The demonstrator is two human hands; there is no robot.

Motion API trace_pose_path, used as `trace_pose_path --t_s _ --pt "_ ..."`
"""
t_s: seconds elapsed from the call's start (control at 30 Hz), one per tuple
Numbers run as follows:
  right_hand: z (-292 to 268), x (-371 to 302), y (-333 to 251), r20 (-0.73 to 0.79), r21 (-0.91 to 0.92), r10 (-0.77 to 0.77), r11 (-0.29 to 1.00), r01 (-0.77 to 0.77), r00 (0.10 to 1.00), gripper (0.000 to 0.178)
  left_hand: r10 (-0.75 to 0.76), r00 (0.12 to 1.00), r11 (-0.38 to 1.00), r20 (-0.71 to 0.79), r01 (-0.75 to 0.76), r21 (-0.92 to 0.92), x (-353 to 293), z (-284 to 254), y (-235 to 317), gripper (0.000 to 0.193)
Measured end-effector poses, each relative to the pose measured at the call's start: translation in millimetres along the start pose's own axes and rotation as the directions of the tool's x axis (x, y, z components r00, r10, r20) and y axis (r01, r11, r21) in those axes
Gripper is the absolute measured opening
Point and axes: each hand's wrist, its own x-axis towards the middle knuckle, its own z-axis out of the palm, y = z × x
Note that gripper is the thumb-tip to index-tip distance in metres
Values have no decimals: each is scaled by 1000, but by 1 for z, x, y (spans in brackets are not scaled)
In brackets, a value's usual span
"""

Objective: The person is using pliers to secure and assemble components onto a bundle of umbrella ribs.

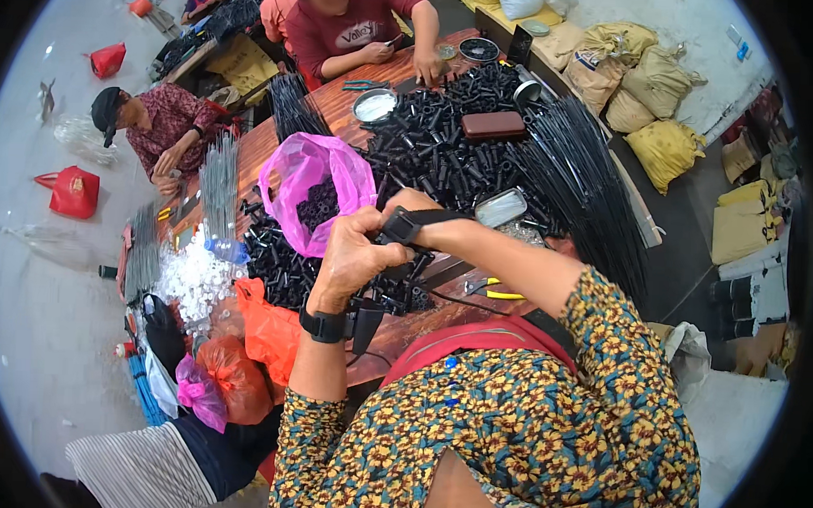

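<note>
My left hand (344,256) is closed, with thumb and fingers bent together beside the black strap (435,217) on my right wrist. My right hand (412,201) is bent in against it, its fingers mostly hidden behind the strap and its dark buckle or box (400,225). Whatever lies between the two hands cannot be made out. A second black strap (323,326) with a dark box (365,326) sits on my left wrist. Just beyond my hands, a pink plastic bag (288,174) stands open, holding small black parts (319,204).
Black tubular parts (446,157) cover the wooden table, with a brown case (493,124), metal tin (500,206), black rods (579,179) and yellow-handled pliers (495,291). White pieces (194,273) and an orange bag (269,330) lie left. Two people sit across (352,28) and left (165,125).
</note>
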Motion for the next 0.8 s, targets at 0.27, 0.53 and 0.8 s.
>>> trace_pose_path --t_s 0.27,0.53,0.8 --pt "16 -97 15 74 -192 -365 908 373 928 35 -55 898 977 436 138 -161 -16 11 -14 28" --pt "-16 -162 -19 81 -76 -443 890 449 893 30 -145 922 864 359 295 -409 -21 17 -44 28" --pt "-33 -91 17 -397 275 -213 900 337 893 70 -228 947 883 225 298 -361 -3 15 -30 27"
